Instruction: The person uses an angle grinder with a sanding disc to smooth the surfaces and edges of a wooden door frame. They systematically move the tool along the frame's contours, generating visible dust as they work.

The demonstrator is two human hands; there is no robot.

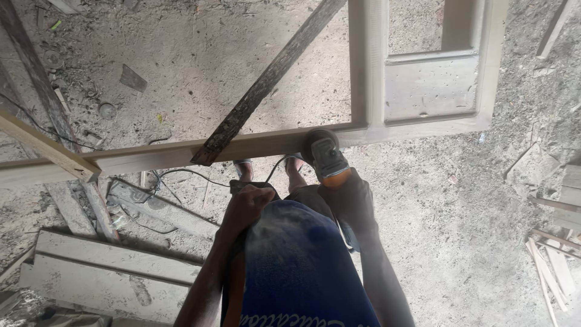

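A pale wooden door frame [423,91] with a panelled section lies raised above the dusty ground, its long lower rail [157,154] running left. My right hand [351,200] grips a grey and orange angle grinder [327,158] whose disc rests on the rail's near edge. My left hand [245,206] is closed near my waist on what looks like the tool's black cord [181,172] or a dark object; I cannot tell which. My feet in sandals [295,162] show below the rail.
A dark weathered plank [266,82] lies diagonally across the frame. Grey boards [115,266] are stacked at the lower left, with more offcuts [557,266] at the right. Sawdust and scraps cover the ground.
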